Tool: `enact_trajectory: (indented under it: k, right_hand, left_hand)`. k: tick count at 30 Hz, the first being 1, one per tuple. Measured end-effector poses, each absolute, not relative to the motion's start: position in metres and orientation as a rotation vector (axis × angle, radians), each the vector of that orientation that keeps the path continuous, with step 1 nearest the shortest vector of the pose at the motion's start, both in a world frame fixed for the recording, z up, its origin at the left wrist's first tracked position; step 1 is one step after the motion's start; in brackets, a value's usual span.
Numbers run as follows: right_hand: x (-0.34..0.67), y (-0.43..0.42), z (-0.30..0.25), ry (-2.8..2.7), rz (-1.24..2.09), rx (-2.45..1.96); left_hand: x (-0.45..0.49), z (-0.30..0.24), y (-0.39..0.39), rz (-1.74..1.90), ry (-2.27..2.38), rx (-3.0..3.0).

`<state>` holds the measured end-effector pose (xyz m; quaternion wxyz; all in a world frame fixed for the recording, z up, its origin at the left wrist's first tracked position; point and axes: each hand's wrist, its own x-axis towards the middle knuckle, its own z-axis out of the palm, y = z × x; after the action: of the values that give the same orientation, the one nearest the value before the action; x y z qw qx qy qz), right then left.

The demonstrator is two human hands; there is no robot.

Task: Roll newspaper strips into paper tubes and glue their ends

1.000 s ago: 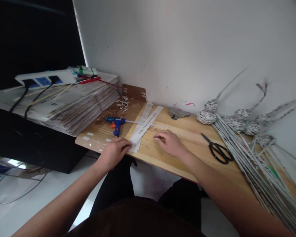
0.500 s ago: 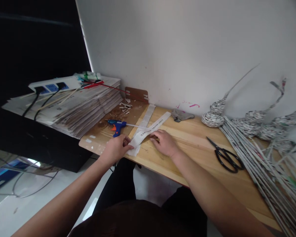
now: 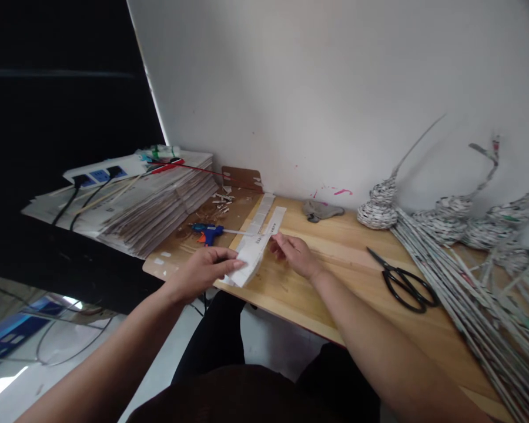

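A long white newspaper strip (image 3: 259, 244) with a line of print is lifted off the wooden table (image 3: 335, 282). My left hand (image 3: 203, 271) pinches its near end at the table's front edge. My right hand (image 3: 294, 254) pinches the strip further along, near its middle. More white strips (image 3: 260, 212) lie flat under it. A blue glue gun (image 3: 206, 230) lies just left of the strips, beyond my left hand.
Black scissors (image 3: 403, 284) lie to the right. Rolled newspaper tubes (image 3: 467, 294) and woven paper coils (image 3: 378, 207) fill the right side. A thick newspaper stack (image 3: 150, 197) with a power strip (image 3: 101, 172) sits left. A grey rag (image 3: 321, 209) lies by the wall.
Both hands went from resting on the strips to pinching one strip and lifting it off the table, drawing it toward me. The view shifted slightly.
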<state>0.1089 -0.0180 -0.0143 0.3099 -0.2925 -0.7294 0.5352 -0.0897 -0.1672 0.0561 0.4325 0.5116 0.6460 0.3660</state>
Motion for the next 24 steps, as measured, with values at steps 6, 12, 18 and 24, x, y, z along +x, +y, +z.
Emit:
enact_trajectory:
  k: [6,12,18,24]
  right_hand:
    - [0.111,-0.024,-0.006,-1.433,2.252,-0.603]
    - [0.117,-0.031,0.005,-1.231,2.477,-0.381]
    - [0.119,-0.022,0.008,-1.203,2.293,-0.436]
    - [0.122,-0.014,0.012,-1.133,2.136,-0.463]
  left_hand:
    - [-0.047,0.039,-0.178,0.941,1.354,1.411]
    - [-0.022,0.018,-0.194,0.685,1.195,1.625]
    - [-0.018,-0.019,-0.204,0.466,1.135,1.856]
    - [-0.027,-0.049,-0.205,0.317,1.239,2.0]
